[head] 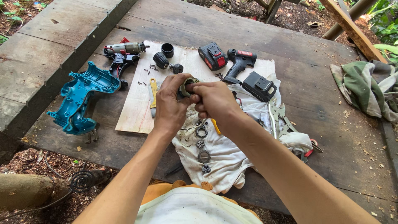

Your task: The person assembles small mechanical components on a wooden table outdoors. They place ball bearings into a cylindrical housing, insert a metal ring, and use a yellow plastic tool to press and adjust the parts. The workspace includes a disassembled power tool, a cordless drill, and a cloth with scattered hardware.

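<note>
My left hand (170, 103) and my right hand (213, 101) meet above a stained white cloth (226, 159) and together grip a small round gear housing (187, 85), olive and black. The fingers of my right hand press into its open end. Under my hands, on the cloth, lie a metal ring (201, 132), a small gear cluster (200, 144), a washer-like ring (204, 156) and another gear cluster (206, 168) in a row.
A teal drill shell half (81, 97) lies at the left on the wooden platform (323, 174). A motor with wiring (123, 54), chuck parts (161, 60), loose screws, a yellow-handled tool (153, 93), a battery (212, 56), a black drill (239, 62), another battery (259, 86) and locking pliers (274, 120) surround my hands. A camouflage cloth (365, 87) is at right.
</note>
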